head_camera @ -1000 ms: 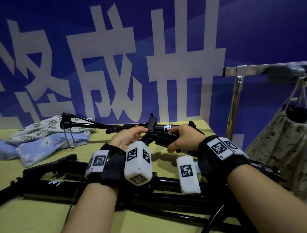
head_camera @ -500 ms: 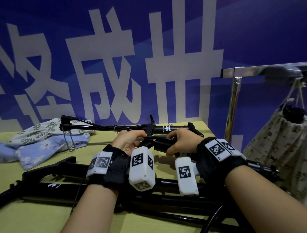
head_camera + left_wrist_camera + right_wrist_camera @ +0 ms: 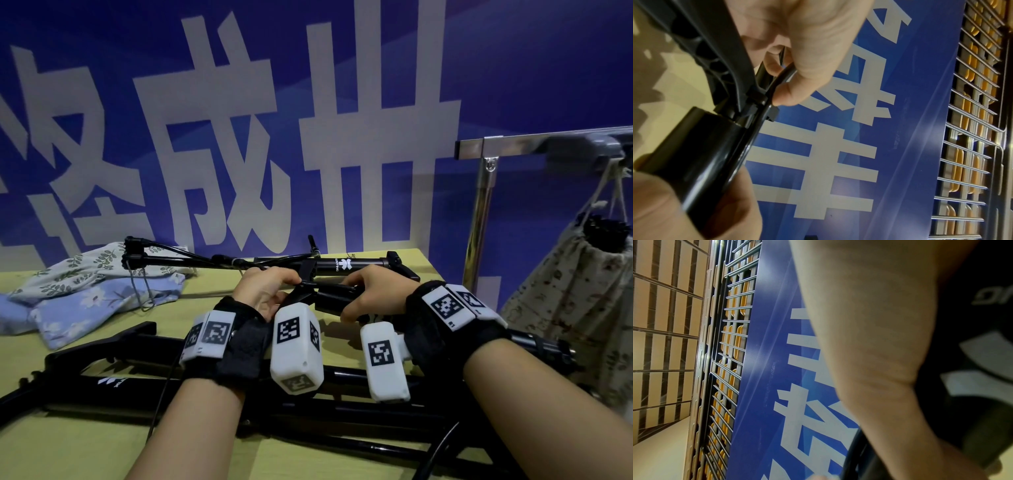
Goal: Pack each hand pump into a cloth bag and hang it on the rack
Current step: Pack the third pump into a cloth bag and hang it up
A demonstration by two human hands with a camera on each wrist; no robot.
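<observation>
I hold a black hand pump (image 3: 334, 298) with both hands, just above the yellow table (image 3: 113, 455). My right hand (image 3: 370, 294) grips its barrel (image 3: 701, 154). My left hand (image 3: 274, 291) pinches the thin black hose (image 3: 784, 73) against the hinged handle (image 3: 715, 53). In the right wrist view my palm (image 3: 869, 345) wraps the barrel with its white logo (image 3: 982, 369). A second pump (image 3: 356, 263) lies at the back of the table. Two floral cloth bags (image 3: 96, 277) lie flat at the back left. A metal rack (image 3: 548, 144) stands on the right.
A filled floral drawstring bag (image 3: 575, 301) hangs from the rack's bar beside the rack post (image 3: 479, 222). More black pumps (image 3: 137, 363) lie crosswise on the near table under my wrists. A blue banner wall (image 3: 513, 68) closes the back.
Both hands have stayed on the pump and sunk slightly toward the table. My left fingers have closed in on the hose at the handle joint.
</observation>
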